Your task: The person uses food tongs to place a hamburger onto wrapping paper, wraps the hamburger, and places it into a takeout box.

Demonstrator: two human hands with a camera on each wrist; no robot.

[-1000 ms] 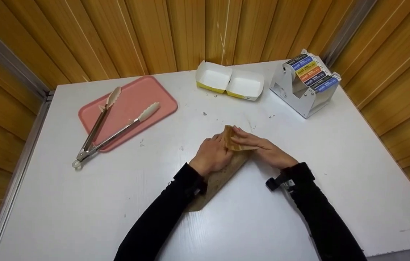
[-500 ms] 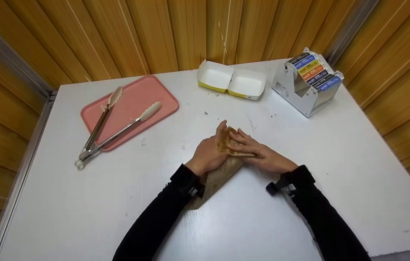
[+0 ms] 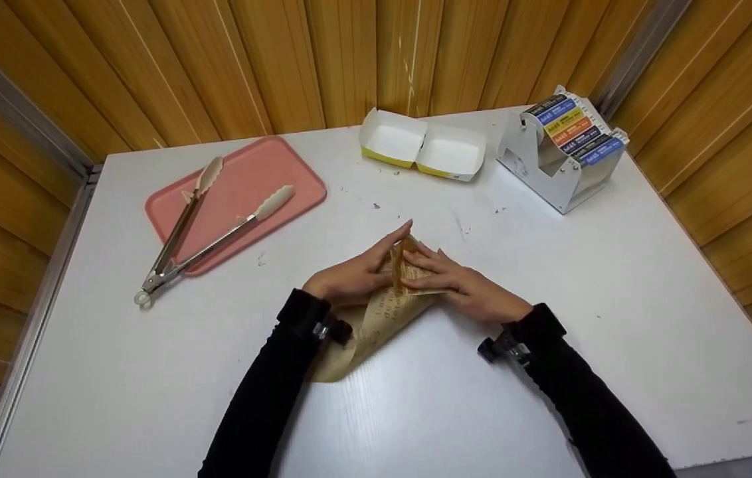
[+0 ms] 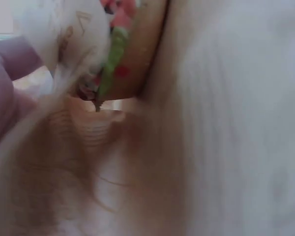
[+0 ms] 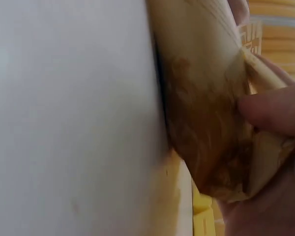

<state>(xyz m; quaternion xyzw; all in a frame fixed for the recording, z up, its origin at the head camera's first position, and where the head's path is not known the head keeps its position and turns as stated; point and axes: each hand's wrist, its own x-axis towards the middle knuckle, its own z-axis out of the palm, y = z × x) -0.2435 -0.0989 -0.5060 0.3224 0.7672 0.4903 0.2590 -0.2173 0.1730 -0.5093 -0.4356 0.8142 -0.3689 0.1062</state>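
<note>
Brown printed wrapping paper (image 3: 386, 318) lies on the white table with its upper part folded up between both hands. In the left wrist view a burger (image 4: 145, 54) shows through an opening in the paper, with green lettuce and red pieces beside the bun. My left hand (image 3: 353, 273) lies against the paper's left side, fingers stretched forward. My right hand (image 3: 475, 293) holds the folded flap from the right; its thumb (image 5: 270, 110) presses into the paper in the right wrist view. The burger is hidden from the head view.
A pink tray (image 3: 243, 192) stands at the back left, with open metal tongs (image 3: 223, 239) lying across it. An open yellow-and-white box (image 3: 422, 146) sits at the back. A metal dispenser (image 3: 562, 156) of coloured label rolls stands at the back right.
My left hand has shifted left and its fingers have straightened, exposing more printed paper. My right hand has come slightly nearer and to the left, keeping the flap.
</note>
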